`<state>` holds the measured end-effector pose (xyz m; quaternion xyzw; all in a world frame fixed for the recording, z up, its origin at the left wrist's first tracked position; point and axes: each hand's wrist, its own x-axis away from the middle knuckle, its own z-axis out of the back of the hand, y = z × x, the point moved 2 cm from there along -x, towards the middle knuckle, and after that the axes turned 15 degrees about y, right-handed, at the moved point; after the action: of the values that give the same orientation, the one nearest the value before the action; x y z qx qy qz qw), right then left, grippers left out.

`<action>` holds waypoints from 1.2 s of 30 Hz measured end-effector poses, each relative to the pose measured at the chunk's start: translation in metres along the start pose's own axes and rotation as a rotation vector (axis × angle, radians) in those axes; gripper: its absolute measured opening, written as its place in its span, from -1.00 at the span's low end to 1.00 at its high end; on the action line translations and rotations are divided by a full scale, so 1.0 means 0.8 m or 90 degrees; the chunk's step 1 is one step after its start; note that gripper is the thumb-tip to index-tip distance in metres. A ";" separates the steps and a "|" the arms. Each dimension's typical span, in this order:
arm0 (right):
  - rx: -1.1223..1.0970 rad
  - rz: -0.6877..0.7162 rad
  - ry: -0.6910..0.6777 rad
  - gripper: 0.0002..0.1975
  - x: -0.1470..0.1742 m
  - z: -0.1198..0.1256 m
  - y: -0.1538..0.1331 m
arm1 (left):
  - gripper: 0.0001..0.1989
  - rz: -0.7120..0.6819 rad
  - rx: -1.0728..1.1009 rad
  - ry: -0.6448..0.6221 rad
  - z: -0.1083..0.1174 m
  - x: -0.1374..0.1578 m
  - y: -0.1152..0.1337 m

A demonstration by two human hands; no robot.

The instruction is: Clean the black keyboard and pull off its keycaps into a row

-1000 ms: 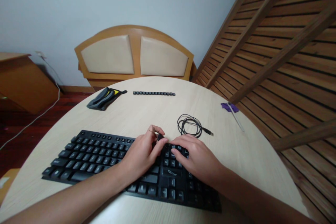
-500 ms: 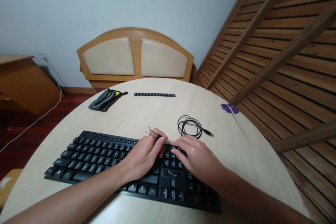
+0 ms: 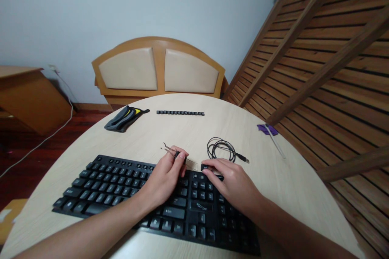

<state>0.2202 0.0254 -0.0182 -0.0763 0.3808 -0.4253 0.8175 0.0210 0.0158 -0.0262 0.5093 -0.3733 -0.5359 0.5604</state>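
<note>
My left hand (image 3: pixel 165 174) is closed around a wire keycap puller (image 3: pixel 177 154). Its black grip shows between thumb and fingers, thin wires stick out on both ends. Pinched between my right thumb and fingertips is a small black keycap (image 3: pixel 204 166), just off the wire tips. My right hand (image 3: pixel 232 180) hovers over the right end of a black keyboard (image 3: pixel 103 188), which lies slantwise on the table. Both forearms cover part of its keys. Behind it, a row of loose black keycaps (image 3: pixel 180 112) is lined up.
The round pale table (image 3: pixel 243 129) carries a coiled USB cable (image 3: pixel 223 149) behind my right hand. A grey and yellow pouch (image 3: pixel 124 119) lies at the far left. A purple cloth with a thin rod-like brush (image 3: pixel 275 141) rests near the right edge. Beyond stands a wooden headboard (image 3: pixel 160 68).
My hands have come apart and lifted off the keyboard. The keycap now shows in my right fingers, and the puller has shifted left with my left hand. The view has tilted slightly.
</note>
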 end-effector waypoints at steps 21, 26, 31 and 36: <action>0.242 -0.171 0.049 -0.75 -0.164 -0.019 0.164 | -0.72 -0.020 -0.042 -0.066 -0.003 0.000 0.000; 0.280 -0.203 0.029 -0.75 -0.192 -0.042 0.188 | -0.70 -0.023 -0.046 -0.070 -0.004 -0.001 -0.004; 0.289 -0.217 0.031 -0.76 -0.199 -0.062 0.199 | -0.70 -0.012 -0.054 -0.072 -0.003 0.000 -0.004; 0.277 -0.199 0.068 -0.73 -0.191 -0.076 0.200 | -0.69 -0.011 -0.055 -0.079 -0.004 0.001 -0.004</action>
<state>0.2270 0.2525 -0.0471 0.0662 0.3063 -0.6214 0.7181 0.0232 0.0162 -0.0300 0.4537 -0.3793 -0.5867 0.5532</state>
